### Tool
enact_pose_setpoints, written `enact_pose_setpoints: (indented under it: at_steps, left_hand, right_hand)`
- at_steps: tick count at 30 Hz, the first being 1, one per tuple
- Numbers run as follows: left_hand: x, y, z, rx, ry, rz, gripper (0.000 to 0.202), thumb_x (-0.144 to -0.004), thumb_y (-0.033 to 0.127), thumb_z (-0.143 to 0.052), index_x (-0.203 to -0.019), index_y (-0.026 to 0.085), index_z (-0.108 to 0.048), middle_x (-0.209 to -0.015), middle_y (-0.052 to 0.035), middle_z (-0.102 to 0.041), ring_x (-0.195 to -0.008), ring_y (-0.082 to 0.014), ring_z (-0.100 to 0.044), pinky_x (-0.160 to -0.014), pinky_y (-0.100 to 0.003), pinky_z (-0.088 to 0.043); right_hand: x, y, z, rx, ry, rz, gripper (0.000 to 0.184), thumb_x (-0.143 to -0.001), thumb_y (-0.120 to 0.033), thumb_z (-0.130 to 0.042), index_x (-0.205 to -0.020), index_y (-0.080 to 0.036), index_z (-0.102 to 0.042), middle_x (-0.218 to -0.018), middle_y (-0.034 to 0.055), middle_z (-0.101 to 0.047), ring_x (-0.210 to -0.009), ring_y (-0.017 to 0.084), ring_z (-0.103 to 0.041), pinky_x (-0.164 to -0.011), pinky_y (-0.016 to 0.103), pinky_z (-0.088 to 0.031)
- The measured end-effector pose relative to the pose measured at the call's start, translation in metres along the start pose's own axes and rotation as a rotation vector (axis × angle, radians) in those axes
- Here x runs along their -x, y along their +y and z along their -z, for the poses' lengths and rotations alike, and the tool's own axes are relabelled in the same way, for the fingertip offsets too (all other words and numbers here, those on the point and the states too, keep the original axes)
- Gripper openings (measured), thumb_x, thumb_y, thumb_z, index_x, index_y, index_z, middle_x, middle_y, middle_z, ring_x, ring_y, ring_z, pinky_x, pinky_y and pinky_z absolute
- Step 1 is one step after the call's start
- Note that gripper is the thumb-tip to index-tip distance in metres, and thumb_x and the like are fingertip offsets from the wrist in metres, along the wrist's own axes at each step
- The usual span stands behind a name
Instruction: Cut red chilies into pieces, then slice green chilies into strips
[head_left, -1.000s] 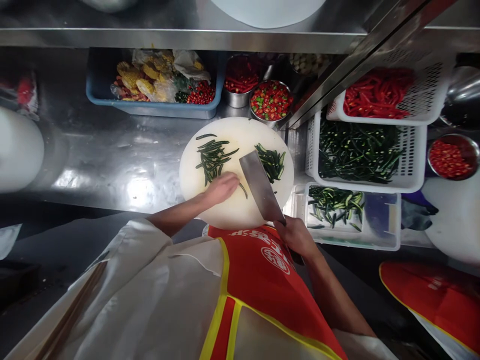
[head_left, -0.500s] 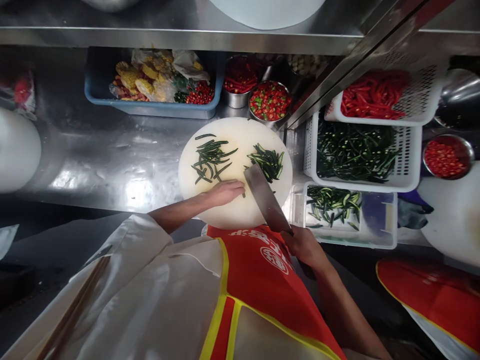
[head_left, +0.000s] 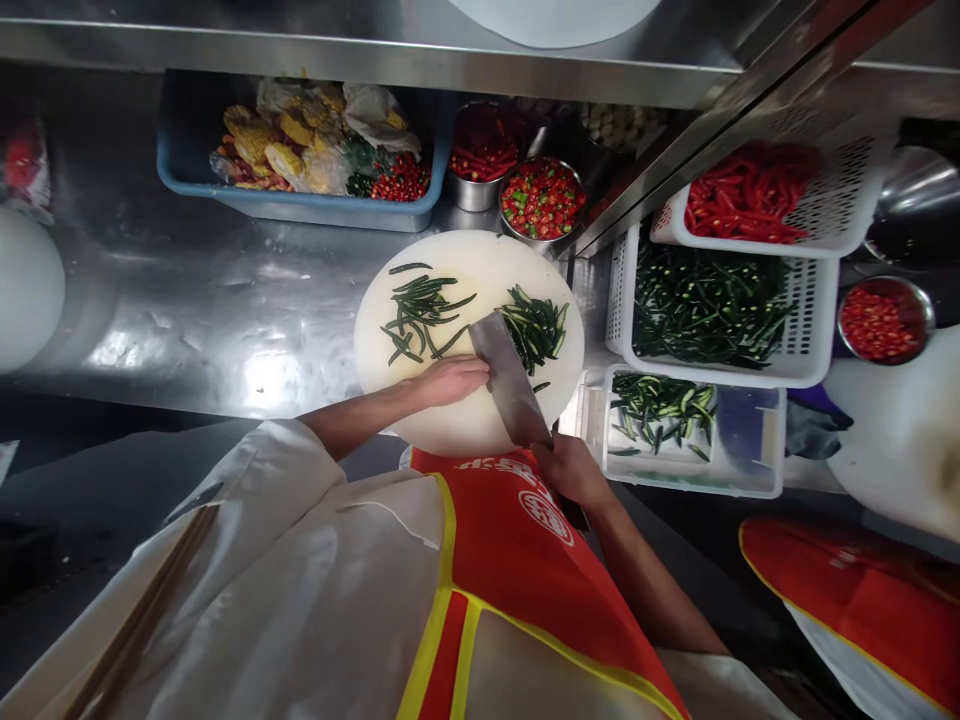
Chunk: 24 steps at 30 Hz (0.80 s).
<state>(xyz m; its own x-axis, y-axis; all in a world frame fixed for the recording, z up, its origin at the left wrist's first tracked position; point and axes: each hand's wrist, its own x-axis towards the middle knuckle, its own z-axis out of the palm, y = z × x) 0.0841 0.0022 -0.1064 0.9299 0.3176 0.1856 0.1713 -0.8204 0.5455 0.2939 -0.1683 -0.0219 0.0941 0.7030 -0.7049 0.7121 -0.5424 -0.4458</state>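
Observation:
A round white cutting board (head_left: pixel 480 420) lies on the steel counter in front of me. On it are a loose pile of whole green chilies (head_left: pixel 420 315) at the left and a pile of cut green chilies (head_left: pixel 538 328) at the right. My right hand (head_left: pixel 571 470) grips the handle of a cleaver (head_left: pixel 508 378), whose blade rests on the board between the piles. My left hand (head_left: pixel 448 380) lies on the board with fingers curled against the blade's left side, pressing down something I cannot make out.
Behind the board stand a blue tub (head_left: pixel 300 205) of corn and chilies and steel bowls of red chilies (head_left: pixel 541 198). To the right, white baskets hold red chilies (head_left: pixel 750 195) and green chilies (head_left: pixel 712 305); a clear tray (head_left: pixel 739 440) holds cut green ones. Another person's red apron (head_left: pixel 862 600) shows at the right.
My left hand drew back from the chili pile toward me and now sits against the blade. The cleaver dipped toward me, then came back left next to the hand.

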Motion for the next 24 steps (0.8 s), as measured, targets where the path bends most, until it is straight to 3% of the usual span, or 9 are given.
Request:
enact_pose_setpoints:
  at_steps: [2,4,8,11,13,15,20,24]
  left_hand:
    - [0.000,0.004,0.007,-0.027,-0.019,0.016,0.035,-0.101,0.023,-0.033,-0.097,0.018,-0.067,-0.103,-0.0078,-0.068,-0.094,-0.0157,-0.064,-0.088,-0.030,-0.053]
    - [0.002,0.004,0.016,-0.104,0.020,0.134,0.033,-0.100,0.023,-0.034,-0.095,0.017,-0.067,-0.098,-0.0080,-0.067,-0.091,-0.0168,-0.063,-0.085,-0.031,-0.053]
    - [0.005,-0.008,0.035,-0.299,0.062,0.505,0.020,-0.093,0.026,-0.051,-0.095,0.014,-0.067,-0.094,-0.0112,-0.065,-0.088,-0.0233,-0.063,-0.080,-0.037,-0.052]
    - [0.001,-0.015,0.042,-0.263,0.059,0.591,0.016,-0.091,0.024,-0.054,-0.092,0.015,-0.067,-0.089,-0.0093,-0.064,-0.085,-0.0235,-0.062,-0.078,-0.036,-0.052]
    - [-0.004,-0.012,0.042,-0.178,0.180,0.548,0.018,-0.094,0.024,-0.050,-0.099,0.016,-0.066,-0.097,-0.0087,-0.063,-0.094,-0.0216,-0.062,-0.083,-0.034,-0.051]
    - [-0.008,-0.004,0.037,-0.104,0.265,0.415,0.021,-0.097,0.026,-0.047,-0.106,0.018,-0.065,-0.107,-0.0089,-0.061,-0.100,-0.0193,-0.059,-0.086,-0.031,-0.050]
    - [-0.004,0.011,0.010,-0.076,0.053,0.035,0.026,-0.099,0.023,-0.040,-0.103,0.018,-0.066,-0.100,-0.0081,-0.064,-0.093,-0.0179,-0.059,-0.083,-0.031,-0.051]
    - [0.001,0.006,-0.003,-0.077,0.030,0.007,0.027,-0.100,0.022,-0.038,-0.099,0.016,-0.065,-0.104,-0.0098,-0.066,-0.095,-0.0185,-0.058,-0.089,-0.034,-0.050]
  right_hand:
    - [-0.004,0.000,-0.002,-0.019,0.057,0.000,0.033,-0.086,-0.039,-0.041,-0.065,-0.019,-0.057,-0.064,0.0064,-0.062,-0.060,0.016,-0.053,-0.057,0.027,-0.031]
    - [0.003,0.006,0.001,-0.016,0.076,0.000,0.036,-0.087,-0.042,-0.039,-0.064,-0.019,-0.056,-0.061,0.0056,-0.061,-0.059,0.016,-0.052,-0.057,0.027,-0.031]
    - [0.031,0.028,0.013,0.045,-0.023,0.051,0.034,-0.088,-0.039,-0.040,-0.064,-0.020,-0.057,-0.059,0.0053,-0.062,-0.056,0.016,-0.051,-0.057,0.028,-0.030]
    - [0.039,0.036,0.016,0.073,-0.081,0.101,0.030,-0.087,-0.035,-0.042,-0.069,-0.019,-0.060,-0.066,0.0062,-0.067,-0.058,0.016,-0.052,-0.057,0.028,-0.030]
    - [0.035,0.036,0.014,0.052,-0.083,0.049,0.031,-0.086,-0.036,-0.042,-0.065,-0.019,-0.059,-0.061,0.0054,-0.065,-0.057,0.016,-0.052,-0.056,0.027,-0.030]
    - [0.028,0.033,0.012,-0.015,-0.068,-0.043,0.035,-0.085,-0.037,-0.041,-0.057,-0.020,-0.054,-0.052,0.0038,-0.060,-0.055,0.016,-0.052,-0.056,0.027,-0.031]
    - [0.020,0.022,0.013,-0.117,-0.059,-0.078,0.039,-0.085,-0.037,-0.040,-0.050,-0.022,-0.048,-0.046,0.0023,-0.055,-0.051,0.015,-0.051,-0.056,0.027,-0.032]
    - [0.029,0.014,0.021,-0.030,-0.071,-0.025,0.030,-0.085,-0.034,-0.041,-0.059,-0.021,-0.051,-0.050,0.0015,-0.056,-0.052,0.014,-0.050,-0.055,0.027,-0.029]
